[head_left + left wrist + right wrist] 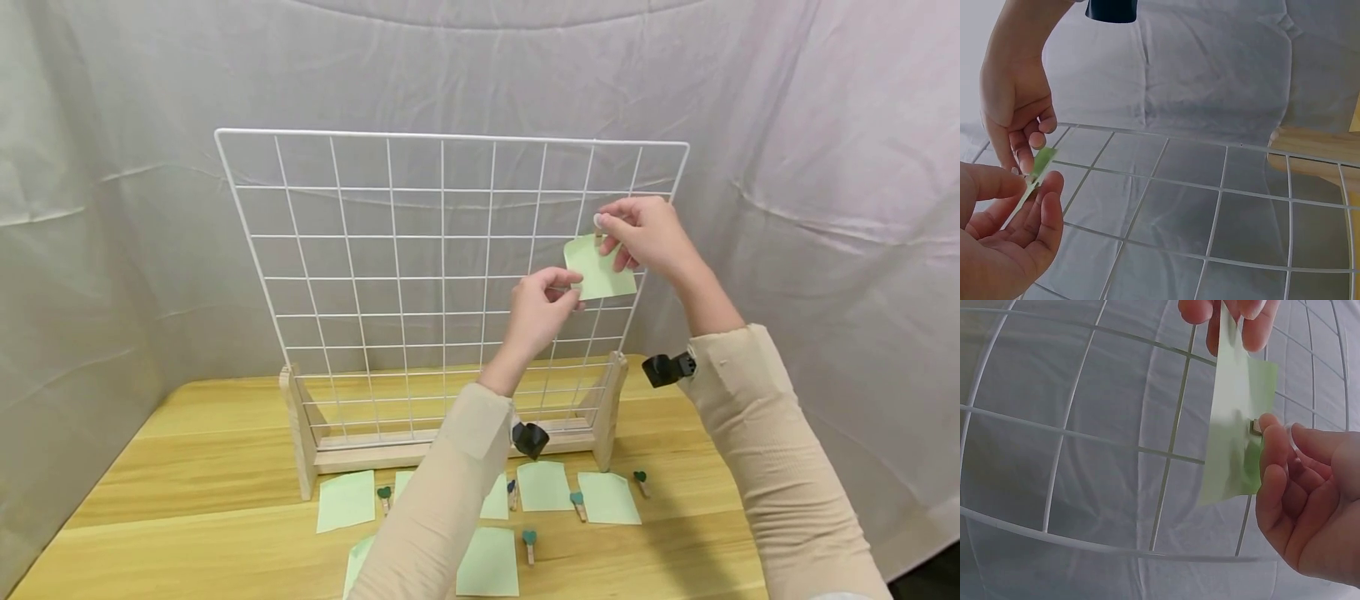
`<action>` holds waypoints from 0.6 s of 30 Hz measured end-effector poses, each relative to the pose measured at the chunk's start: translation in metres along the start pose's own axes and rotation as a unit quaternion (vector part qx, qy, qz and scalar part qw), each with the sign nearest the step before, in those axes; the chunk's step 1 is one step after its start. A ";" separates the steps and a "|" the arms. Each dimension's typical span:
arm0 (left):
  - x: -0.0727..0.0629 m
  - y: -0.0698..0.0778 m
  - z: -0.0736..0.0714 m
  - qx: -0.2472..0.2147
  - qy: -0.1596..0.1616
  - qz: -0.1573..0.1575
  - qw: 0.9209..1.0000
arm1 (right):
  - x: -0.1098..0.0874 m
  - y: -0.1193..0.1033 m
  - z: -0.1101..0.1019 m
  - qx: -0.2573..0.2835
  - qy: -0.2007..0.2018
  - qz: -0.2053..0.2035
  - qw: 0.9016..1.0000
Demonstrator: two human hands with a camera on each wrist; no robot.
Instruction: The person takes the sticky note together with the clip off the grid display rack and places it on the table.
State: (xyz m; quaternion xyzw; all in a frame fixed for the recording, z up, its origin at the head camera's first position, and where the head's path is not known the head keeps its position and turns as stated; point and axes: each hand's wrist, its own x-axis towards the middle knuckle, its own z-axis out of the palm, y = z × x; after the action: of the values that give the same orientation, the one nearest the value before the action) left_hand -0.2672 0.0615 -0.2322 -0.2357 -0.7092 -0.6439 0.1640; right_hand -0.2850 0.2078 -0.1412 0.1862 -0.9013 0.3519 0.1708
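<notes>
A pale green paper note [600,275] is held up against the right part of a white wire grid [442,235]. My left hand [542,304] pinches the note's lower left edge between thumb and fingers. At the note's top edge, my right hand [647,236] pinches a small wooden clothespin [598,237] with a white round end. In the right wrist view the clothespin's tip [1256,427] sits on the note [1229,437], partly covered by the fingers. The left wrist view shows the note [1042,164] nearly edge-on between both hands.
The grid stands in a wooden base [375,455] on a wooden table [187,483]. In front lie several green notes [346,502] and small clothespins with green, teal or blue hearts, such as a teal one [529,546]. Grey cloth [480,75] hangs behind.
</notes>
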 end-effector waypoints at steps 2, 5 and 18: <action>0.000 0.000 0.000 -0.003 0.000 0.000 1.000 | 0.000 -0.001 0.000 0.003 -0.002 -0.004 1.000; 0.001 0.000 0.001 -0.028 -0.002 -0.001 1.000 | 0.001 -0.001 0.000 0.008 -0.001 -0.005 1.000; 0.007 0.000 0.003 -0.067 -0.006 -0.014 0.998 | 0.003 0.001 0.005 0.004 0.046 0.010 0.999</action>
State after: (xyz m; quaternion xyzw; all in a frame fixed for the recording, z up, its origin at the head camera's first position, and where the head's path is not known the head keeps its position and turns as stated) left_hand -0.2728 0.0656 -0.2293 -0.2401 -0.6686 -0.6909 0.1341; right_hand -0.2886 0.2043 -0.1442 0.1616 -0.8929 0.3653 0.2079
